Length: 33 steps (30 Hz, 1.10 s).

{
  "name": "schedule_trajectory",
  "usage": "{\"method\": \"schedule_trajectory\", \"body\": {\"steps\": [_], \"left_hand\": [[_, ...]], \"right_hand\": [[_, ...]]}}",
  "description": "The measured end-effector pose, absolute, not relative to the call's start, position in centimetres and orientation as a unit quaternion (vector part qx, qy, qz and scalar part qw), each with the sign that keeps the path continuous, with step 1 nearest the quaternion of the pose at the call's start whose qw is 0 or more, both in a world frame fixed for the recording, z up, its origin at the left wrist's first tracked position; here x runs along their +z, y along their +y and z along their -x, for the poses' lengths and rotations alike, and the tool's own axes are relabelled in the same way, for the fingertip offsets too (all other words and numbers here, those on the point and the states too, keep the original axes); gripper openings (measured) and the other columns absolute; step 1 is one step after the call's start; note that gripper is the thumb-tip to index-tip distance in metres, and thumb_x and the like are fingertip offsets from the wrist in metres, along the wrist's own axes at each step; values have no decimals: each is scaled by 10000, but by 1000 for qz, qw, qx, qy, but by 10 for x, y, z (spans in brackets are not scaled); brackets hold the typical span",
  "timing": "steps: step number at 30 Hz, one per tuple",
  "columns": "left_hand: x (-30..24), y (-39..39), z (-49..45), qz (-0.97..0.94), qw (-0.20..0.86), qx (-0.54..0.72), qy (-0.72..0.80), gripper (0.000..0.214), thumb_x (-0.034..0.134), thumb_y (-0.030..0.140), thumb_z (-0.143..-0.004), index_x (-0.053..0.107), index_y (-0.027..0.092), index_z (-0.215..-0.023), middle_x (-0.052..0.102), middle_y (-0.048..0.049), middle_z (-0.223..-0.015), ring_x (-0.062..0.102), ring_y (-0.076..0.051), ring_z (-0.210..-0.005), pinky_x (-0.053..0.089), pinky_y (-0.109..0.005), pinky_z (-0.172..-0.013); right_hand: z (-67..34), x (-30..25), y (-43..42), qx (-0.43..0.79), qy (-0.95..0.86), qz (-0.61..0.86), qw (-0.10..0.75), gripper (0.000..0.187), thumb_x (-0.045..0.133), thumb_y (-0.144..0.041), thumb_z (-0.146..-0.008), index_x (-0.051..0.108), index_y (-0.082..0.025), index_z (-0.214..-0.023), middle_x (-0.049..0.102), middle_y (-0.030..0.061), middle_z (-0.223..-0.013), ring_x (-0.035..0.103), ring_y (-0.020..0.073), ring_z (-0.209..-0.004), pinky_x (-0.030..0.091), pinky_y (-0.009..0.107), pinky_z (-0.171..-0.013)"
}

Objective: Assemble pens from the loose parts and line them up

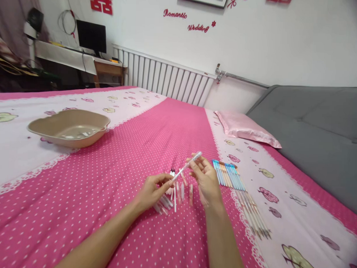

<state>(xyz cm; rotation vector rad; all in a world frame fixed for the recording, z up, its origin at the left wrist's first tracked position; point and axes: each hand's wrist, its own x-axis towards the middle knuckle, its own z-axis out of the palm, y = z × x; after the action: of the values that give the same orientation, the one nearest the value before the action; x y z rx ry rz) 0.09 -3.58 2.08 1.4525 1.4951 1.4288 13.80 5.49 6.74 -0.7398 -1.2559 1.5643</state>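
Note:
My two hands hold one white pen (188,167) above the pink dotted bedspread (112,178). My right hand (205,180) pinches its upper barrel. My left hand (152,191) pinches the lower end, near the tip. Under and between the hands lie several loose pen parts and caps (176,192) on the spread. Just right of my right hand lies a row of several pens with blue and orange caps (228,175), side by side, and below them a longer bundle of pale pens (253,215).
A beige plastic basin (69,127) with a few small pieces inside sits at the left on the bed. A pink pillow (246,129) lies at the back right beside a grey headboard (313,135). A white radiator (168,77) and a desk with a monitor (91,37) stand by the wall.

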Motion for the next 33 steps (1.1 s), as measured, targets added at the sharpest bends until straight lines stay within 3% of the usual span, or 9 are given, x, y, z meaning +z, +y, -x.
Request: {"method": "schedule_trajectory", "body": {"steps": [13,33], "left_hand": [[17,-35,0,-541,308,551,557,319,534,415,-812,642,151,-954,684,-61,-775,619,-156,-692,470,-251,-637],[18,-35,0,-540,324,558,541,329,527,440,-811,647,157,-928,672,-52,-772,602,-147,-679,459,-236,-607]], "right_hand": [[-132,65,46,622,-590,303,416,325,678,-283,-691,578,-166,-978,668,67,-914,612,151,-818,459,233,-626],[-130,63,43,617,-613,284,404,363,675,-302,-693,588,-174,-1021,672,72,-935,626,166,-836,486,260,-659]]}}
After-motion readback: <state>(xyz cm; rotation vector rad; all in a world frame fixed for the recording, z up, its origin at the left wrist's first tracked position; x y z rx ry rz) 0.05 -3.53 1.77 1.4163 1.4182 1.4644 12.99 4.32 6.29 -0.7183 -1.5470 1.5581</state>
